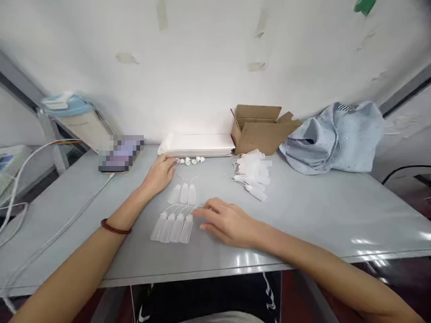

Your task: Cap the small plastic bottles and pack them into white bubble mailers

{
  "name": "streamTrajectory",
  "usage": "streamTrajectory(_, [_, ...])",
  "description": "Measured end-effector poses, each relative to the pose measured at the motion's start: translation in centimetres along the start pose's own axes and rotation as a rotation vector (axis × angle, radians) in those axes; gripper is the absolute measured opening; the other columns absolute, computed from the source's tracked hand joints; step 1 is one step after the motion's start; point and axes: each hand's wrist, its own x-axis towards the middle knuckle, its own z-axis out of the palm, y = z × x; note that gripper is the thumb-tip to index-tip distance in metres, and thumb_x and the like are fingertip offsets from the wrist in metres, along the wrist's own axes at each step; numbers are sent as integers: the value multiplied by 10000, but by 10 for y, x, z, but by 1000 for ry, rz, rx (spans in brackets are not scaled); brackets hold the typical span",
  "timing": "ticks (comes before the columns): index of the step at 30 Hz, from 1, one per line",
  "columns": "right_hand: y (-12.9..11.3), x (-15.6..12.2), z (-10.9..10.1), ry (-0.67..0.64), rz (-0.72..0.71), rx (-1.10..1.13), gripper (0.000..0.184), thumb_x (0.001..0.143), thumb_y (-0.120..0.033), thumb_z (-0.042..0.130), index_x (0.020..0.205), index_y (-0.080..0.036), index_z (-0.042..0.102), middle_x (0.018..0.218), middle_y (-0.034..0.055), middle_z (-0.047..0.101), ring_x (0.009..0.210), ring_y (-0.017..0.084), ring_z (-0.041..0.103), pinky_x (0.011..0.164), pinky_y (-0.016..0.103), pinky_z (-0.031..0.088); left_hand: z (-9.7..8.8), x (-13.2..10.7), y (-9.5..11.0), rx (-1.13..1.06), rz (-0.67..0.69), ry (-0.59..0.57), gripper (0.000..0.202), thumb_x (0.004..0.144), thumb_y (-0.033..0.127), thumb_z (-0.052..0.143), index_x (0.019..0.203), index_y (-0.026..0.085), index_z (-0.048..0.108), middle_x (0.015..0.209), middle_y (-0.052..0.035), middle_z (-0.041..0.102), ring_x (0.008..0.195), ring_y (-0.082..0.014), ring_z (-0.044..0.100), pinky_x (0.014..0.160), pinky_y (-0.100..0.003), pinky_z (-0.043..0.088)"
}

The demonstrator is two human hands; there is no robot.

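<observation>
Small clear plastic squeeze bottles with thin bent white tips stand out in two groups on the grey table [303, 215]: a front row [171, 229] of several and a back row [183, 194] of three. My right hand [229, 222] lies beside the front row, its fingers stretched out and its index fingertip at the neck of the rightmost bottle [186, 229]. Farther back, my left hand [160, 172] reaches to the left end of a line of small white caps [193, 161]. Its fingertips are at the nearest cap; thumb and index finger look slightly apart.
A heap of more bottles [254, 172] lies right of centre. Against the wall are a stack of white sheets [198, 142], an opened cardboard box [262, 137] and a bundle of light denim cloth [353, 139]. A phone [123, 152] with a white cable [84, 206] occupies the left.
</observation>
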Motion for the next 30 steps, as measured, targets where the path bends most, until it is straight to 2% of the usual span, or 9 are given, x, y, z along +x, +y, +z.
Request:
streamTrajectory(5, [-8, 4, 9, -56, -76, -12, 360, 977, -351, 344, 1280, -214, 481, 982, 80, 521, 878, 187, 468, 606, 254, 411, 2, 1, 1, -19, 25, -24, 346, 833, 147, 377, 1097, 106, 596, 1179, -138, 571, 1119, -260, 518, 998, -415, 399])
streamTrajectory(10, [-8, 4, 13, -46, -74, -46, 353, 984, -332, 317, 1263, -210, 495, 942, 71, 510, 823, 177, 443, 548, 243, 356, 1, 0, 0, -32, -9, -17, 372, 826, 152, 387, 1148, 93, 563, 1152, -148, 590, 1086, -279, 537, 957, -442, 423])
streamTrajectory(13, [-8, 3, 12, -41, -79, -42, 342, 987, -318, 303, 1210, -197, 532, 918, 68, 512, 815, 173, 440, 543, 240, 347, 0, 0, 1, -40, -6, -28, 406, 821, 150, 390, 1197, 89, 532, 1205, -151, 576, 1130, -284, 509, 974, -453, 404])
streamTrajectory(16, [-10, 1, 12, -45, -89, -36, 332, 986, -321, 308, 1141, -188, 570, 885, 62, 516, 805, 167, 444, 559, 239, 355, 0, 0, 3, -54, 22, -65, 410, 824, 123, 356, 1187, 105, 547, 1231, -128, 577, 1167, -267, 484, 1007, -437, 377])
streamTrajectory(19, [-10, -1, 13, -44, -85, -62, 330, 984, -346, 313, 1097, -198, 585, 867, 57, 518, 789, 164, 452, 550, 234, 345, -2, 0, 5, -65, 15, -84, 394, 815, 112, 349, 1131, 109, 585, 1175, -125, 607, 1127, -256, 515, 998, -412, 387])
streamTrajectory(23, [-5, -3, 15, 27, -46, -215, 397, 982, -420, 270, 991, -202, 601, 823, 59, 524, 710, 162, 444, 502, 239, 284, -6, -1, 4, -82, -42, -103, 376, 806, 121, 353, 1068, 126, 623, 1098, -116, 641, 1051, -252, 563, 942, -390, 426])
streamTrajectory(27, [3, -5, 13, 101, 36, -317, 430, 957, -500, 288, 940, -198, 594, 804, 72, 538, 697, 174, 454, 498, 246, 256, -12, -2, 7, -99, -162, -112, 326, 792, 188, 419, 1011, 123, 651, 1018, -124, 661, 897, -266, 609, 850, -402, 460])
streamTrajectory(30, [8, -6, 9, 136, 115, -252, 329, 947, -435, 378, 945, -186, 592, 822, 89, 555, 720, 189, 481, 511, 249, 272, -24, -3, 21, -131, -267, -85, 289, 770, 268, 509, 970, 129, 662, 955, -118, 677, 861, -277, 606, 819, -416, 467])
